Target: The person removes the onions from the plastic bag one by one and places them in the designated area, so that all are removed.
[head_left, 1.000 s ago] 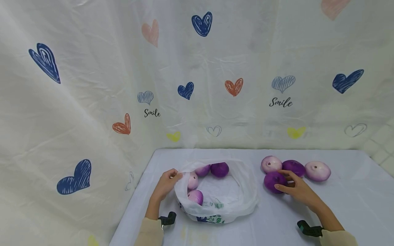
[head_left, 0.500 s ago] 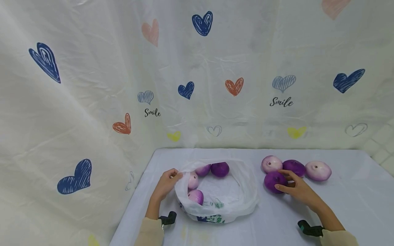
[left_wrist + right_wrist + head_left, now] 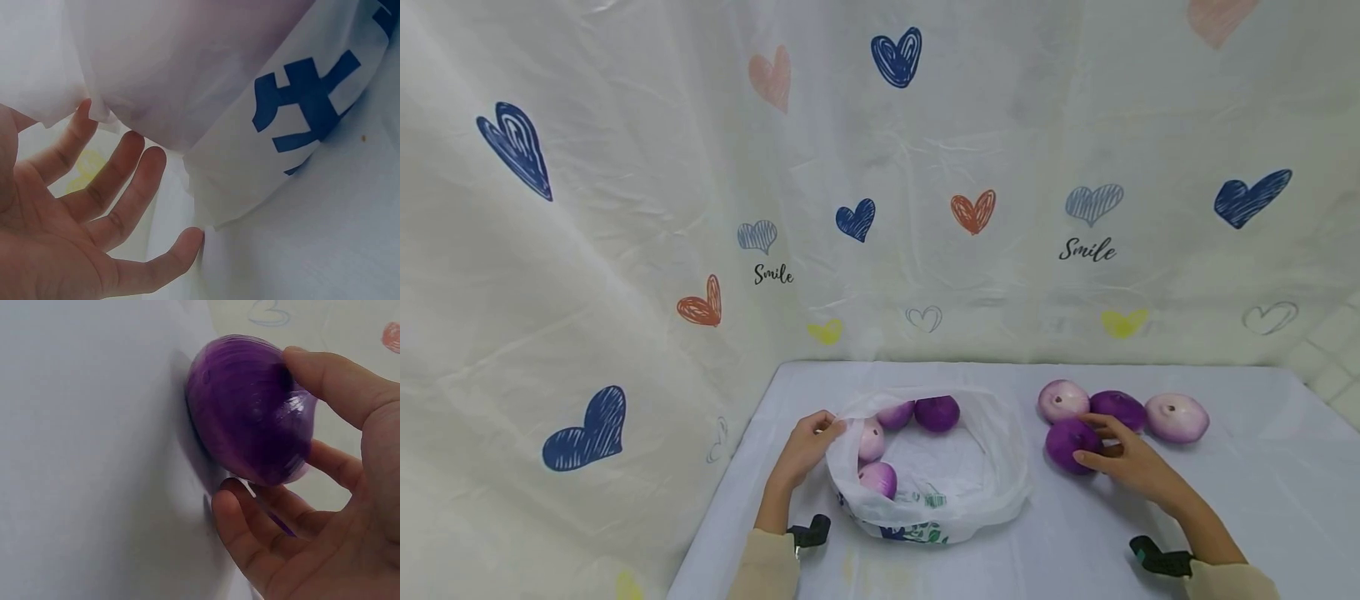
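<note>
Currently, the bag [image 3: 992, 507] is pinched at its ten o'clock rim by the left hand [image 3: 806, 448]; at the bag's three o'clock, a dark onion [image 3: 1066, 447] is gripped by the right hand [image 3: 1131, 467].

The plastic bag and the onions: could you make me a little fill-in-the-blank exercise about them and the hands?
The left hand pinches the plastic bag, whose main colour is ____.
Inside the bag, ____ onions show.
The right hand grips an onion coloured deep ____.
Besides this gripped one, ____ more onions show outside the bag.

Missing words: white; four; purple; three.
</note>
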A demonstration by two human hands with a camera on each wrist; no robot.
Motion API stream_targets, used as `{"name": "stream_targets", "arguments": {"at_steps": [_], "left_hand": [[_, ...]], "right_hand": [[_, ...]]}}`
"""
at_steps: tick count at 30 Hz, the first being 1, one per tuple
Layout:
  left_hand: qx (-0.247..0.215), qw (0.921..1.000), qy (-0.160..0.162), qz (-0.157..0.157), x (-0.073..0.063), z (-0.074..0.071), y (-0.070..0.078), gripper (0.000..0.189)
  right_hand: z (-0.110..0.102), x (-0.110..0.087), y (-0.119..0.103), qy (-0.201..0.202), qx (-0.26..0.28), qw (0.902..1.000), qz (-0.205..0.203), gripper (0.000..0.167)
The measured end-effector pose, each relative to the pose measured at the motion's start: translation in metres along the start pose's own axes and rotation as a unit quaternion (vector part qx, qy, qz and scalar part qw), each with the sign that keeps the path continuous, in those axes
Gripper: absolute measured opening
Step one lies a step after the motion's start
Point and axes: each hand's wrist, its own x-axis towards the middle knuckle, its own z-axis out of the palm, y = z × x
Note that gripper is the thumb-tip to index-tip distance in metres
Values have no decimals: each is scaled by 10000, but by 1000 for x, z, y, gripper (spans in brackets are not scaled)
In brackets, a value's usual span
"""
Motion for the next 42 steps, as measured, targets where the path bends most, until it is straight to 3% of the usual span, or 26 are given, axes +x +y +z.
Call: {"name": "stream_targets", "arguments": {"at_steps": [5, 12, 16, 20, 23, 28, 36, 42], "left_hand": [[18, 10000, 11, -16, 0, 0, 0, 24], [65, 9999, 31, -88, -1, 0, 2, 23], [42, 10000, 27, -53, -1, 0, 2, 23], [-5, 10000, 24, -48, -1, -1, 3, 24], [-21, 10000, 20, -74, -1, -1, 3, 24], [17, 9999, 6, -100, -1, 0, 2, 22], [-40, 9999, 29, -134, -1, 1, 2, 23], [-74, 9999, 57, -127, 0, 2, 2, 23]], "right_hand": [[-9, -2, -4, 201, -192, 9993, -256, 72], [-11, 0, -26, 990, -265, 9899, -975, 63], [6, -3, -52, 1322, -234, 9811, -1390, 56], [36, -2, -79, 1278, -119, 9755, -1786, 49], [60, -3, -96, 1081, 8, 9718, -2095, 45], [96, -3, -123, 347, 433, 9709, -2330, 41], [139, 14, -154, -1146, 942, 9660, -2117, 52], [162, 27, -165, -1669, 1137, 9606, -1908, 50]]}}
